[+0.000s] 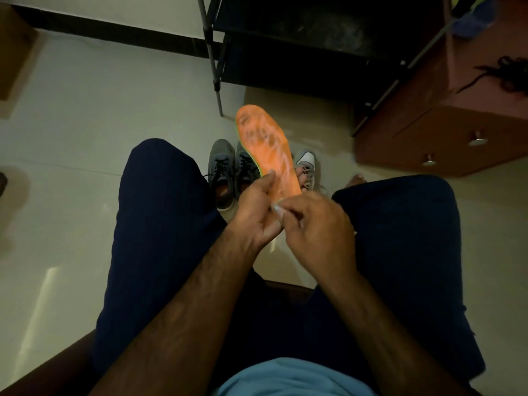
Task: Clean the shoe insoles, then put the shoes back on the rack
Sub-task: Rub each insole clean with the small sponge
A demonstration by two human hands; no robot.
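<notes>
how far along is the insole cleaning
Done: one orange insole is out of a shoe. In hand: the left hand grips it, the right hand pinches its heel end; dark smudges show on it. Left: the grey shoes and a white shoe sit on the floor, not on the rack.

Dim, soft, wide-angle edge distortion

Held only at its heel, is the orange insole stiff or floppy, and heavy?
Probably fairly stiff: the orange insole stands out straight from the left hand without drooping. Likely light, since a grip at the heel alone carries it.
</notes>
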